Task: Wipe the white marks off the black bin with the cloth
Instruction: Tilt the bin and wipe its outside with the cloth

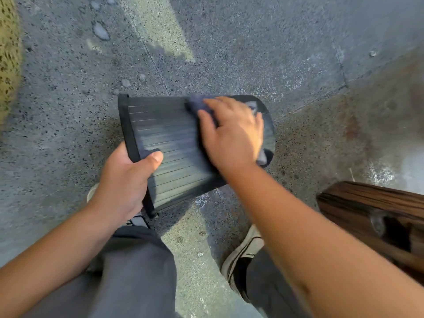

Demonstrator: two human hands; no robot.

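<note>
A black ribbed bin (169,138) lies on its side above the floor, its rim to the left. Pale whitish smears show across its ribbed wall. My left hand (125,182) grips the rim, thumb on the outer wall. My right hand (231,134) presses flat on a dark blue-grey cloth (197,105) against the bin's wall near its base. Most of the cloth is hidden under the palm; bits stick out above the fingers and below the wrist. The right hand is motion-blurred.
The ground is speckled grey terrazzo (229,42) with joint lines. A brown wooden object (376,214) stands at the right. My legs in grey trousers and a pale shoe (243,255) are below the bin. A yellowish patterned surface (8,53) is at the far left.
</note>
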